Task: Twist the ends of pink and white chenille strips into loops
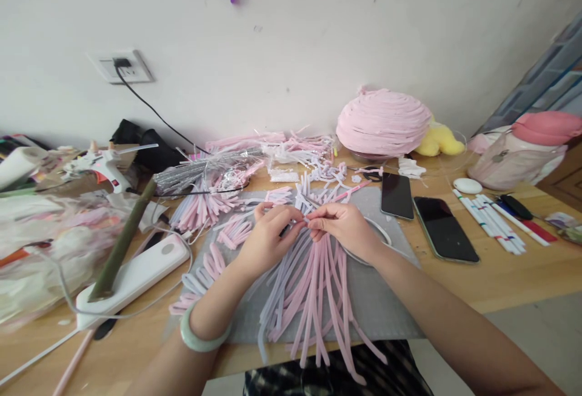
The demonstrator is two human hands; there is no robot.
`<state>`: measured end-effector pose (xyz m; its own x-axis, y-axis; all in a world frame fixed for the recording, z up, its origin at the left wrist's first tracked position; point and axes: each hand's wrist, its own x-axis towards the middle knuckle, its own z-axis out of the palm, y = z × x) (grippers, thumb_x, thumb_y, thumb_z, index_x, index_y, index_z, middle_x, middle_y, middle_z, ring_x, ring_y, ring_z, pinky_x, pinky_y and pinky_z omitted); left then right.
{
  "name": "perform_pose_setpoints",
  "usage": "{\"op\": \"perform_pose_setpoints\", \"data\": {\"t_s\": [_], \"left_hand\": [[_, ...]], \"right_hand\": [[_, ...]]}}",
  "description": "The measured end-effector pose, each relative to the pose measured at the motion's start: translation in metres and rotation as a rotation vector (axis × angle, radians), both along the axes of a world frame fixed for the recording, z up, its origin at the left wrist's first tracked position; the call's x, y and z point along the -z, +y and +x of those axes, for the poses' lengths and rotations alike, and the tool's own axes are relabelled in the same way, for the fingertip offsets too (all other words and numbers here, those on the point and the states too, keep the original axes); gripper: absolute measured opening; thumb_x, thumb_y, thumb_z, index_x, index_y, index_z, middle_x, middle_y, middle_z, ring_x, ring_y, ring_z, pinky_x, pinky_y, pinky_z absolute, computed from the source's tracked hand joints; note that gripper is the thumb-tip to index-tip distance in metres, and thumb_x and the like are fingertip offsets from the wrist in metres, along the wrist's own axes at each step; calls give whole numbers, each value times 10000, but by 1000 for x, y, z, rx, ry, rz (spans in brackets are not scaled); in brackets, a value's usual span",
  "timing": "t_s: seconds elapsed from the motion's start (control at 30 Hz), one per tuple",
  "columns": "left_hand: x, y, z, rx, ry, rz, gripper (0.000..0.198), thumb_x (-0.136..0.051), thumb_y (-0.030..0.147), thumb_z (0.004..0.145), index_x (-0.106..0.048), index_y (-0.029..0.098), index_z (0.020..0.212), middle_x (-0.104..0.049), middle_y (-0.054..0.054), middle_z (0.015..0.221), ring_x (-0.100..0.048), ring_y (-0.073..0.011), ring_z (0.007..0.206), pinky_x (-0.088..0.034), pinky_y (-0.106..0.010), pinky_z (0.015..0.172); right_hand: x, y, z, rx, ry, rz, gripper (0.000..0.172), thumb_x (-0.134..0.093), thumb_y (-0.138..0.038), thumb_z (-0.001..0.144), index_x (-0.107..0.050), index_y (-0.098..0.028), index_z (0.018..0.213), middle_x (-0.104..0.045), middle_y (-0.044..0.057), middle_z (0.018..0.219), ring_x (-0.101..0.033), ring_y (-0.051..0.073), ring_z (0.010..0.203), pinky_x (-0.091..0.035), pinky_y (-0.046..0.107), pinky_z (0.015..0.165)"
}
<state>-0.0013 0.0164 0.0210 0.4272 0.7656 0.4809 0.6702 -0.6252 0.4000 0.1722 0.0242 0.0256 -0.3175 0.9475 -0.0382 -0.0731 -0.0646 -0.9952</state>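
My left hand (274, 229) and my right hand (339, 226) meet above the middle of a grey mat (386, 299), fingertips pinched close together. A pale, fuzzy pipe cleaner (306, 219) seems to be between them, mostly hidden by the fingers. Below the hands, long pink pipe cleaners (318, 299) and lavender ones (277, 287) fan out toward the mat's front edge, some hanging over it. Bent loops of pink and lavender pipe cleaner (213, 262) lie left of my left hand. A thin metal tool (311, 202) shows partly behind the fingertips.
Behind are bundles of pipe cleaners (209, 171) and a pink wrapped dome (384, 123). Two phones (396, 196) and several markers (491, 223) lie at right. At left are a glue gun (107, 168), a white power strip (136, 278), a green stick (125, 241) and plastic bags (40, 250).
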Motion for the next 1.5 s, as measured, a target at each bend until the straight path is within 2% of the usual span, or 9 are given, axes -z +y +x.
{"op": "perform_pose_setpoints", "data": {"t_s": [0.37, 0.67, 0.83, 1.03, 1.1, 1.2, 1.3, 1.37, 1.5], "left_hand": [[-1, 5, 6, 148, -163, -158, 143, -475, 214, 831, -604, 155, 817, -570, -37, 760, -527, -126, 708, -414, -249, 652], [2, 4, 9, 184, -234, -278, 175, -403, 198, 864, -561, 152, 802, -593, -41, 789, -540, -130, 753, -415, -258, 711], [3, 2, 13, 131, -299, -297, 174, -401, 199, 853, -548, 153, 772, -576, -35, 745, -527, -137, 715, -418, -268, 688], [2, 1, 17, 213, -456, -610, 203, -356, 239, 858, -529, 149, 803, -619, -45, 769, -573, -150, 766, -448, -291, 737], [4, 1, 13, 152, -385, -491, 145, -403, 216, 827, -525, 149, 868, -628, -50, 799, -578, -160, 774, -448, -300, 726], [6, 1, 3, 30, -124, -31, 193, -457, 133, 773, -502, 156, 960, -624, -69, 906, -573, -171, 827, -417, -317, 749], [4, 4, -8, 156, 159, 312, 174, -431, 105, 812, -517, 165, 951, -627, -87, 993, -578, -168, 891, -383, -319, 781], [2, 6, -11, 213, 251, 384, 150, -429, 140, 836, -533, 158, 942, -639, -89, 964, -585, -164, 862, -386, -311, 767], [2, 6, -9, 249, 247, 355, 194, -384, 129, 850, -563, 153, 921, -642, -82, 889, -572, -151, 785, -418, -283, 722]], "right_hand": [[3, 1, -2, 70, -102, 17, 90, -667, -216, 636, -670, -154, 703, -652, -8, 559, -641, 156, 562, -519, 300, 625], [7, 1, -5, 123, -157, 89, 143, -665, -253, 641, -690, -155, 741, -656, 5, 565, -633, 160, 552, -514, 301, 618], [9, 1, -7, 151, -190, 116, 155, -668, -266, 634, -700, -167, 748, -661, 6, 561, -629, 163, 541, -514, 295, 601], [6, 1, -9, 173, -129, 89, 157, -715, -316, 582, -676, -174, 639, -633, -4, 518, -590, 141, 475, -501, 269, 525], [4, 2, -9, 164, -65, 33, 196, -730, -337, 559, -665, -162, 621, -623, -8, 504, -579, 128, 463, -498, 257, 509], [5, 4, -8, 154, 59, -74, 237, -756, -339, 523, -650, -142, 599, -610, -14, 489, -561, 101, 446, -484, 227, 486], [7, 6, -8, 126, 132, -186, 242, -770, -322, 504, -642, -128, 571, -597, -16, 474, -545, 76, 434, -463, 197, 466], [9, 6, -9, 101, 136, -215, 252, -774, -326, 498, -648, -123, 578, -602, -10, 479, -546, 74, 436, -461, 196, 470], [10, 4, -10, 92, 113, -169, 271, -773, -345, 497, -653, -126, 603, -604, -12, 474, -550, 82, 430, -466, 212, 478]]}}
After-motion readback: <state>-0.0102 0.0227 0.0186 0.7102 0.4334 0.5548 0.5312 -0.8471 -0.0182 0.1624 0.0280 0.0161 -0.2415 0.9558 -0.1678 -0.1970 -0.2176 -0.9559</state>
